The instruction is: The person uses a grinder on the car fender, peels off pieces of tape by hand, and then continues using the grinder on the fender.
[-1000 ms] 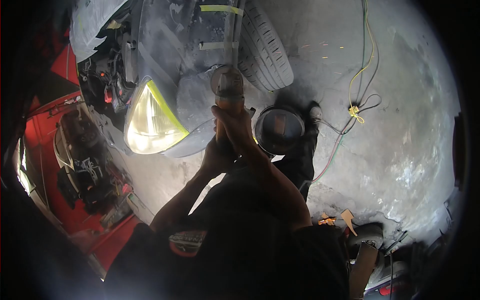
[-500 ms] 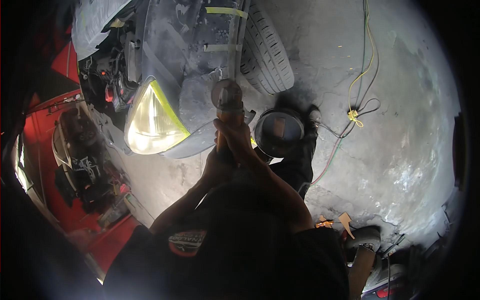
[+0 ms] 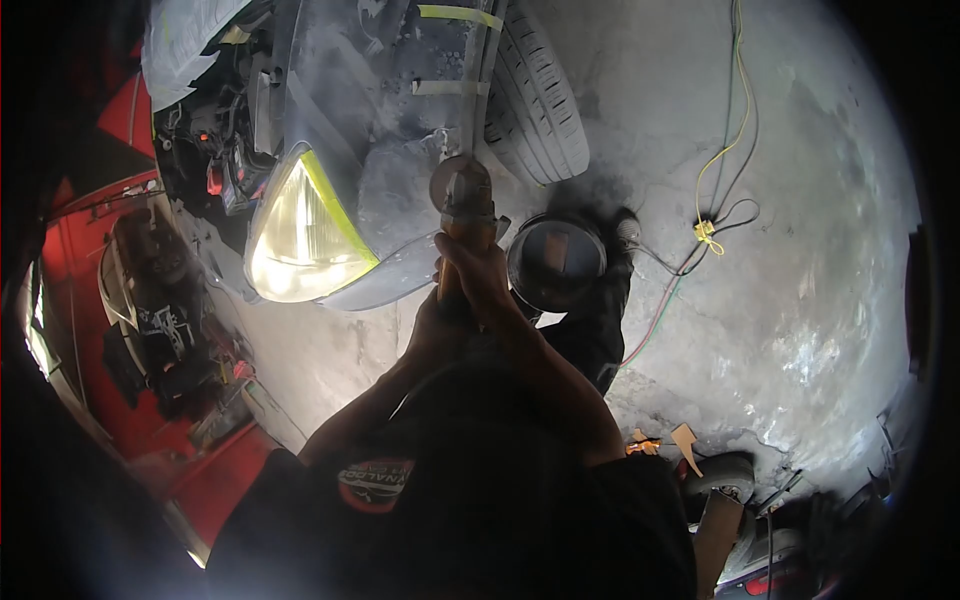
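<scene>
An angle grinder [image 3: 464,232] with an orange body is held out ahead of me in both hands. Higher up its body, close behind the head, wraps my right hand [image 3: 475,272]. My left hand [image 3: 437,322] is closed round the rear of the grinder, its fingers partly in shadow. The round disc [image 3: 458,184] lies right at the lower edge of the grey, sanded car fender [image 3: 400,190]. Strips of yellow-green tape [image 3: 460,14] cross that panel. Left of the disc, a lit headlight [image 3: 308,240] is edged with the same tape.
A tyre [image 3: 535,100] stands right of the fender. Near my leg is a round dark bucket [image 3: 556,264]. Cables [image 3: 722,160] with a yellow tie run over the concrete floor [image 3: 800,250]. A red vehicle part [image 3: 80,290] is at left; wheels [image 3: 722,478] lie lower right.
The view has shifted slightly, and the grinder stays at the fender's edge in both hands. Small orange specks seen over the floor at right earlier no longer show.
</scene>
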Tool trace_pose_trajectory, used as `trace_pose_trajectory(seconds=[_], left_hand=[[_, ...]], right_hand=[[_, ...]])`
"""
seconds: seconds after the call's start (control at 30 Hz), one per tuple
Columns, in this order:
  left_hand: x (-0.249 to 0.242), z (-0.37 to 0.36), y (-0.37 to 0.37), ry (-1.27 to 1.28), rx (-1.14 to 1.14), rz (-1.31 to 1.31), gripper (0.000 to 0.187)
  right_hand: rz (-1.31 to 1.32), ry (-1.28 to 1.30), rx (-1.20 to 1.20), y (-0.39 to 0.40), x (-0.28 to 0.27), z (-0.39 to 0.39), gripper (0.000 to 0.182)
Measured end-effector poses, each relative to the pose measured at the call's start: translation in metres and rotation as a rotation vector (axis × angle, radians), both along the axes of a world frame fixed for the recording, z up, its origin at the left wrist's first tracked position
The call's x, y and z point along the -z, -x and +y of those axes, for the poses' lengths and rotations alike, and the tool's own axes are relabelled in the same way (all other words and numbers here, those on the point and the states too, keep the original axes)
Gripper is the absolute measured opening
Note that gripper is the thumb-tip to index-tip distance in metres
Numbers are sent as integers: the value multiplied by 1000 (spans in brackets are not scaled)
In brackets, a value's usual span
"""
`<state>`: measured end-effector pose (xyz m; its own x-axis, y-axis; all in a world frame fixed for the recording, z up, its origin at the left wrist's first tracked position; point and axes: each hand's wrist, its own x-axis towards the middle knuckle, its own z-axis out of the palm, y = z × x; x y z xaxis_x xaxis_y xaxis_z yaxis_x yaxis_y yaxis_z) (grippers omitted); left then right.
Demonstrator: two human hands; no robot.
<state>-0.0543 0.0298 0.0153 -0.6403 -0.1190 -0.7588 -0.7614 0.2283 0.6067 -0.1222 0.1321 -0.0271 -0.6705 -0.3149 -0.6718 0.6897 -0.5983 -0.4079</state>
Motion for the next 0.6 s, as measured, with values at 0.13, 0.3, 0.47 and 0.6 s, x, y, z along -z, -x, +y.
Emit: trace_pose_trajectory(seconds=[0.13, 0.3, 0.47, 0.6], left_hand=[[8, -6, -1, 110, 135, -59, 62], [9, 0, 0, 31, 33, 12, 53], [-1, 5, 11, 115, 154, 10, 57], [6, -1, 11, 203, 190, -83, 65]], right_hand=[[-28, 31, 26, 1, 5, 2, 35], [-63, 27, 4, 3, 4, 7, 38], [-9, 41, 56, 7, 5, 5, 38], [-24, 58, 14, 6, 10, 8, 35]])
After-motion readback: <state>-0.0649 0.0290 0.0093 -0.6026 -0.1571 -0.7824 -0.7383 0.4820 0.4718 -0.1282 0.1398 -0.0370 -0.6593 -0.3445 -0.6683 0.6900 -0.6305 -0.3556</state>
